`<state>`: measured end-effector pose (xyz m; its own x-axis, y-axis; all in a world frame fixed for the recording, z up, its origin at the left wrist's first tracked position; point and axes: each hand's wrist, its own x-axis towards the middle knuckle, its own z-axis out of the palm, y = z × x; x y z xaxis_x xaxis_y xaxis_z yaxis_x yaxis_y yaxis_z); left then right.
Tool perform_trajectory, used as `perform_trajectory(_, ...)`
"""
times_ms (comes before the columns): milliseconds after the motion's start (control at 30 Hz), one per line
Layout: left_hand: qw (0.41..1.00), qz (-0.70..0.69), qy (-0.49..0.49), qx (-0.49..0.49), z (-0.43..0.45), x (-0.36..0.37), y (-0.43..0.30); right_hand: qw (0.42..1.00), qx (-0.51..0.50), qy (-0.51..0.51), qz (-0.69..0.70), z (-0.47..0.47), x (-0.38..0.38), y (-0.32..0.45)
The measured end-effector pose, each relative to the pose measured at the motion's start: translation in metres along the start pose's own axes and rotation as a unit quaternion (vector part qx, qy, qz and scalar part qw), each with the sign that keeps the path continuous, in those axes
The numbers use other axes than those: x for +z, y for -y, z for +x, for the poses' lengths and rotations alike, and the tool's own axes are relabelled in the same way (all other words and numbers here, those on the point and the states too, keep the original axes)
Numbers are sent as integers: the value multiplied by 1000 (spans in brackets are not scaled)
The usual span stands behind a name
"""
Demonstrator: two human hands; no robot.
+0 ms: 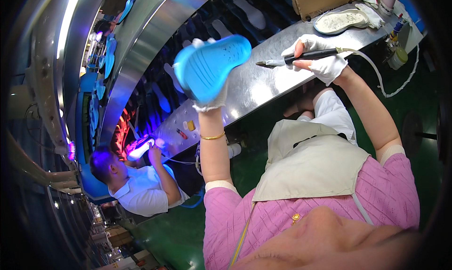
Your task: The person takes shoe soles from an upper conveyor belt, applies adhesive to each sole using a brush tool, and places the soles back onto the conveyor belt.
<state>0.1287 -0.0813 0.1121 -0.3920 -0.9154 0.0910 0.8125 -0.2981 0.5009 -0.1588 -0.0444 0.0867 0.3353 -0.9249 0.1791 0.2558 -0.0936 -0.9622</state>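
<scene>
My left hand [212,102], in a white glove, holds up a blue shoe sole [213,66]; most of the hand is hidden behind it. The sole's grooved, dotted face points to the camera and looks slightly blurred. To its right, my right hand [314,56], in a white glove with bare fingertips, grips a black-handled brush [300,57] fed by a pale hose [372,63]. Its dark bristle tip points left at the sole, with a gap between them. Both hands are above the metal worktable [259,84].
At the table's upper right lie a pale, spattered shoe sole [340,21] and white gloves [374,17], beside a cardboard box [325,1]. Beyond the table runs a dark rack of soles [249,12]. A co-worker [144,188] works at the lower left, near a yellow block [191,125].
</scene>
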Motion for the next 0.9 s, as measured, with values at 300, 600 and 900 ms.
perform_trajectory(300, 994, -9, -94, -60, -42, -28, 98, 998, -18, -64, 5, -12, 21, -20)
perform_trajectory(600, 989, 56, -140, 9, -42, -15, 139, 975, -155, -12, -162, -19, 45, -17)
perform_trajectory(900, 988, 9, -151, 24, -29, -13, 127, 947, -223, 25, -231, -35, 56, -15)
